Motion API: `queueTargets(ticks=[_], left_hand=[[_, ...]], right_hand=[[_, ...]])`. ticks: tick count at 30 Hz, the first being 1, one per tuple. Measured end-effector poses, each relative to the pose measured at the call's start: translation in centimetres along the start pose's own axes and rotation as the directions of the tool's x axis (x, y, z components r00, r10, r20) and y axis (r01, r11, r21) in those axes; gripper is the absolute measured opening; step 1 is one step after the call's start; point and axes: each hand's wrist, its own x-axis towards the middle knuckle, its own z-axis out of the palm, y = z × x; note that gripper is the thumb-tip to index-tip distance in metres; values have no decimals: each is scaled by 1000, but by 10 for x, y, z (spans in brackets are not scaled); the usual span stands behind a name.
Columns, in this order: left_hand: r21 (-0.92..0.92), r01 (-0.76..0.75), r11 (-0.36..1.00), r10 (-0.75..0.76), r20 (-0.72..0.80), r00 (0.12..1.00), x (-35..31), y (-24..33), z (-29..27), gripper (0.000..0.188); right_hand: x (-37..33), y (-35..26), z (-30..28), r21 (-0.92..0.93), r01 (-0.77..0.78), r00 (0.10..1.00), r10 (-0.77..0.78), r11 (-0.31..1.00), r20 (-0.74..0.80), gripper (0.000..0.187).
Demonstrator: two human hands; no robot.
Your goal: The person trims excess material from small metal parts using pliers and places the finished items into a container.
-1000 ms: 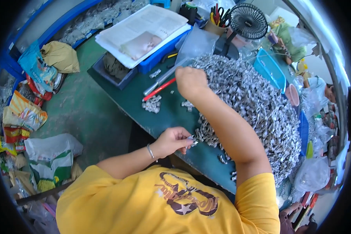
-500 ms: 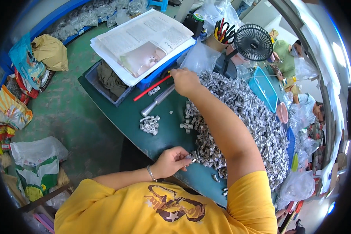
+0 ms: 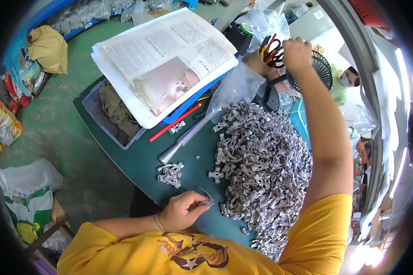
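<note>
Low in the frame, left hand (image 3: 181, 211) pinches a small grey part (image 3: 208, 200); upper right, right hand (image 3: 297, 51) fist-closed at the tool cup (image 3: 263, 58).

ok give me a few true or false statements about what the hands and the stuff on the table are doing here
1. The left hand pinches a small grey part. True.
2. The right hand rests on the big grey pile. False: it is raised at the cup of tools, far from the pile.
3. A red pencil lies on the green table. True.
4. The open papers lie under the pile. False: they sit on a blue tray apart from it.
</note>
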Motion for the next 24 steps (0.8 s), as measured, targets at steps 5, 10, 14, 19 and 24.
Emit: queueTargets(ticks=[5, 10, 14, 19, 24], left_hand=[[-182, 150, 972, -136, 87, 987, -1, -3, -5, 14], [-89, 66, 994, -63, 43, 997, 15, 14, -17, 14], [-197, 45, 979, -36, 49, 998, 15, 7, -17, 15], [-387, 168, 907, -159, 53, 986, 6, 0, -8, 17], [-267, 85, 960, -64, 86, 994, 17, 7, -21, 17]], right_hand=[[47, 11, 14, -43, 182, 960, -168, 982, 226, 17], [67, -1, 25, -60, 199, 893, -156, 978, 422, 20], [79, -9, 36, -82, 260, 825, -178, 962, 536, 25], [89, -7, 54, -85, 286, 765, -174, 954, 620, 38], [95, -7, 58, -95, 339, 716, -191, 936, 671, 44]])
